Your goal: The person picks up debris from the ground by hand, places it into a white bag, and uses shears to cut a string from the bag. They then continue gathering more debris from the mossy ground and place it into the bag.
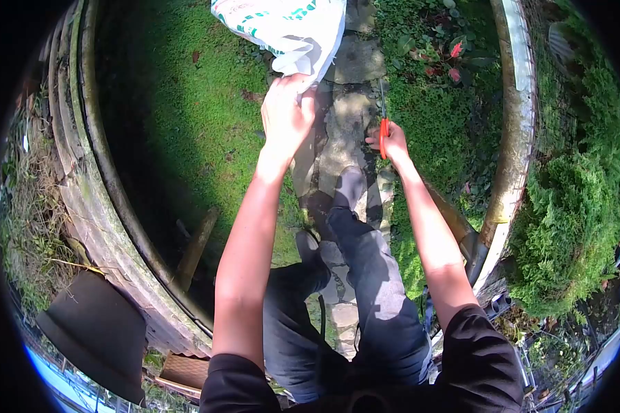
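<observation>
My left hand (287, 113) is closed around the gathered end of a white plastic bag (289, 24) with green printing, held up at the top of the view. The bag's far part runs out of the frame. In my right hand (395, 142), lower and to the right, are scissors with red-orange handles (384, 138). Their dark, thin blades point away from me, and I cannot make out whether they are spread. The scissors and the bag are apart. My right fingers wrap the handles, partly hidden behind them.
Under my feet runs a stone path (351, 117), flanked by low green ground cover (207, 117). Pink-leaved plants (455, 58) grow on the right. Curved-looking edges border both sides, with a bushy green shrub (565, 234) beyond the right one and a dark pot (96, 337) at lower left.
</observation>
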`<state>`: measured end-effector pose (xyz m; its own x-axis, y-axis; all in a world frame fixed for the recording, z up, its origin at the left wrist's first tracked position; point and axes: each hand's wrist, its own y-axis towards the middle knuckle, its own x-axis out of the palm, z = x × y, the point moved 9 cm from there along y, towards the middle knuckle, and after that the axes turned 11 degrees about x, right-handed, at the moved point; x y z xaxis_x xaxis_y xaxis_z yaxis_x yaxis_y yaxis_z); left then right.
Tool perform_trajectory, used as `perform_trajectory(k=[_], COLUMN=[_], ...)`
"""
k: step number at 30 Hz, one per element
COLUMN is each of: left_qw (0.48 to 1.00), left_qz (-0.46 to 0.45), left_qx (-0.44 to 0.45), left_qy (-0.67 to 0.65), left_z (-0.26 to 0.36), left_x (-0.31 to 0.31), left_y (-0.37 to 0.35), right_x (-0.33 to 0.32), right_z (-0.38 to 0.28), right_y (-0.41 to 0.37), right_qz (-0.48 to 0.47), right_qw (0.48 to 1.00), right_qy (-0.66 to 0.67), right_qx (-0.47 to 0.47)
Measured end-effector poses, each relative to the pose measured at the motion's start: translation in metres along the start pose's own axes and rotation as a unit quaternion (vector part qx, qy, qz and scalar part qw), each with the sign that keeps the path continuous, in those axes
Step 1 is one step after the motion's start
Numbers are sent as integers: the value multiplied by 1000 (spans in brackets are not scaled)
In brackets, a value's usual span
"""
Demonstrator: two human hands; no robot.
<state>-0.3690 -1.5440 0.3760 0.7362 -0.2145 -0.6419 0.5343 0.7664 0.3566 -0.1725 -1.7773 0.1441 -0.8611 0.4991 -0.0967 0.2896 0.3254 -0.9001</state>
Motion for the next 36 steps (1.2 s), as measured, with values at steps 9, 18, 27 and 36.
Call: perform_trajectory(k=[9,18,27,36], left_qw=[999,976,979,966], left_qz=[-39,95,56,149], left_qx=[17,197,193,133], left_qy=[-5,-6,33,164], left_z=[-58,-27,-37,-9], left_x=[100,124,127,45], left_y=[-85,-175,-185,-58], right_x=[-68,-145,-168,-163], right_z=[73,39,39,25], right_y=[30,117,153,142], right_qz=[279,406,443,473], right_qw=[908,887,876,859], right_qy=[-190,-113,-177,-186], right_qx=[-250,-191,-75,-59])
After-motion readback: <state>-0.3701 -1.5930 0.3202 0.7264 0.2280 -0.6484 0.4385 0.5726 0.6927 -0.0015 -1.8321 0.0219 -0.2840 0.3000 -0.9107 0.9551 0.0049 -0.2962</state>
